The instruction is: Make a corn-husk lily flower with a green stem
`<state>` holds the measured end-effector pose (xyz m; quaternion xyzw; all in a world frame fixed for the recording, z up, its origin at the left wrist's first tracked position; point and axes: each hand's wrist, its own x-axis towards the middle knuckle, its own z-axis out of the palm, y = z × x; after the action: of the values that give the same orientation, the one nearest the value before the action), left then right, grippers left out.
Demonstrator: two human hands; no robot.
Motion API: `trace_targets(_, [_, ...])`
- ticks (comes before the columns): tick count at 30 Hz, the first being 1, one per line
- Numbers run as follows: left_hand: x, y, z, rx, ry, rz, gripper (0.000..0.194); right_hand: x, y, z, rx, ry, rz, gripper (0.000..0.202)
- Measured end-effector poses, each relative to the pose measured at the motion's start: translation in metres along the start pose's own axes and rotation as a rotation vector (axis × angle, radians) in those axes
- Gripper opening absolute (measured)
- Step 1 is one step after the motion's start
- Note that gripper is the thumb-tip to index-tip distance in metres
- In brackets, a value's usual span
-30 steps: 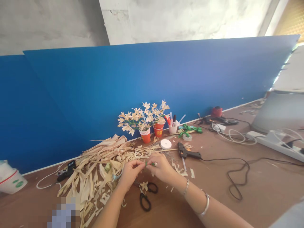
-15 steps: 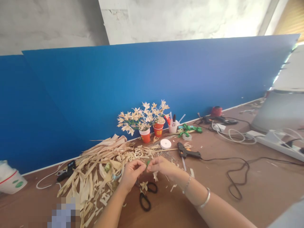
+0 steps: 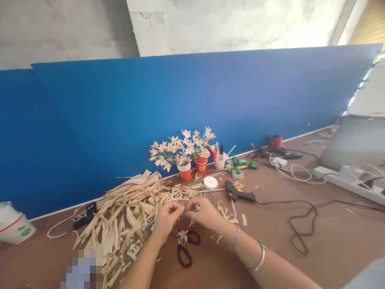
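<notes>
My left hand (image 3: 165,222) and my right hand (image 3: 206,212) meet above the table, fingertips pinched close together. Between them shows a small green strip (image 3: 184,210), mostly covered by the fingers; its exact kind is too small to tell. Below the hands lie black-handled scissors (image 3: 184,257), with a pale husk flower (image 3: 182,236) on top of them. Dry husk strips (image 3: 112,224) spread in a pile beside my left hand. Beyond the hands sits a white roll (image 3: 210,183).
Husk flowers (image 3: 173,148) stand in red paper cups (image 3: 184,173) by the blue panel (image 3: 210,92). A glue gun (image 3: 237,192) with a trailing cord lies to the right. Further right are a power strip (image 3: 357,188) and cables. A white tub (image 3: 18,230) stands far left.
My right hand has turned slightly and its fingertips have come closer to my left ones. The green bit between them is now more covered. The view has shifted slightly.
</notes>
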<state>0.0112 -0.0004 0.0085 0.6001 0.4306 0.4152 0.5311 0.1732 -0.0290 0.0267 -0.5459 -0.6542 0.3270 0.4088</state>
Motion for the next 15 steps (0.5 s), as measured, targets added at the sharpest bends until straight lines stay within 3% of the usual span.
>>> trace_targets(7, [0.005,0.0,-0.006,0.117,-0.017,0.043,0.016,-0.002,-0.001,-0.006,-0.156,0.02,-0.084,0.009])
trace_targets(11, [0.006,0.001,-0.008,0.085,-0.053,0.117,0.013,0.0,0.001,-0.01,0.126,-0.155,0.08,0.01])
trace_targets(15, [0.003,0.002,-0.006,0.028,-0.011,0.183,0.01,0.001,0.002,-0.011,0.447,-0.272,0.191,0.012])
